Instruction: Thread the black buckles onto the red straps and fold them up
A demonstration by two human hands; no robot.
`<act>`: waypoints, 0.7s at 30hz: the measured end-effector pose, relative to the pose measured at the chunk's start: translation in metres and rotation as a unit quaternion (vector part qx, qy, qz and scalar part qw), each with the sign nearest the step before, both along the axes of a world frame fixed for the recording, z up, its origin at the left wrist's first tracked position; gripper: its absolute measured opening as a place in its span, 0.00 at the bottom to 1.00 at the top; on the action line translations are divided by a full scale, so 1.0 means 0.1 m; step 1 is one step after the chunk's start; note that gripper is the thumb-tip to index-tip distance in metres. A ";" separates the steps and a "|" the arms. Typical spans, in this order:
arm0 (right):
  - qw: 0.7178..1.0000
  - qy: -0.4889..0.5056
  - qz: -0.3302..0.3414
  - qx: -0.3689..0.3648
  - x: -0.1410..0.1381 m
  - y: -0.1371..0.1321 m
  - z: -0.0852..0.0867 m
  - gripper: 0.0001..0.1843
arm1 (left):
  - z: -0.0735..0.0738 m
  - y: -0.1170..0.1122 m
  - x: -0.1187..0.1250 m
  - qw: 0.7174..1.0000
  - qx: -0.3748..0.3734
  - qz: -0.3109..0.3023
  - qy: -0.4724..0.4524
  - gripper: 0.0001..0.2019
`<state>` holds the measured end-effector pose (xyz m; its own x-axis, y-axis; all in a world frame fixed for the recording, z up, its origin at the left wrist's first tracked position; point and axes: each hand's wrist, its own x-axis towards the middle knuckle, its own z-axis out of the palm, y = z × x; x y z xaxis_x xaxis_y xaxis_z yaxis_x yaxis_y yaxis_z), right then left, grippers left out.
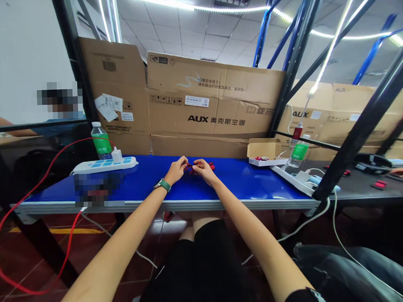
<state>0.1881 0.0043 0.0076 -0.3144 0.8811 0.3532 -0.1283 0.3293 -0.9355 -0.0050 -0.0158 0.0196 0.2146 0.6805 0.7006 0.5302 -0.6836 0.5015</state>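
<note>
- A small dark-red piece point(190, 167) sits between the two hands, at the middle of the table. It is too small to show its exact shape, though its long axis seems to run left to right.
- The left hand point(177, 170) is curled nearly shut, its fingertips pinching the piece's left end.
- The right hand point(202, 170) is also curled, just beside or touching the right end; whether it has hold cannot be told.
- Small loose red parts point(211, 166) lie just past the right hand's fingers.
- A green-strapped watch point(163, 185) circles the left wrist.
- The glossy blue table with a metal front edge point(157, 204) runs across the view.
- To the left stand a white power strip with blue switches point(104, 165) and a clear water bottle with a green label point(101, 143).
- To the right sits a small open cardboard box point(264, 151).
- Large brown cardboard cartons point(213, 102) are stacked behind the table.
- A co-worker's hand point(400, 172) rests at a dark table on the far right.
</note>
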 end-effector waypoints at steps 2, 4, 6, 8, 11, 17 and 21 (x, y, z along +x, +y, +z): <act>1.000 -0.013 -0.007 0.012 0.00 0.02 -0.02 0.20 | -0.01 -0.01 0.02 0.999 -0.031 -0.015 -0.021 0.07; 0.999 -0.026 -0.017 0.033 0.00 0.04 -0.03 0.17 | -0.03 -0.02 0.03 0.997 -0.054 -0.037 -0.042 0.12; 0.997 -0.048 -0.028 0.054 0.01 0.06 -0.04 0.15 | -0.04 -0.01 0.03 0.996 -0.056 -0.045 -0.045 0.15; 0.992 -0.085 -0.045 0.081 0.01 0.07 -0.04 0.13 | -0.05 0.01 0.01 0.998 -0.053 -0.031 -0.035 0.10; 0.969 -0.166 -0.065 0.170 0.01 0.05 -0.04 0.10 | -0.04 0.03 -0.05 0.997 -0.041 0.058 -0.015 0.05; 0.900 -0.309 -0.059 0.303 0.03 -0.03 0.00 0.05 | -0.13 0.10 -0.18 0.974 -0.052 0.203 0.083 0.05; 0.862 -0.400 -0.071 0.302 0.07 -0.08 0.01 0.10 | -0.22 0.17 -0.23 0.958 -0.081 0.253 0.113 0.12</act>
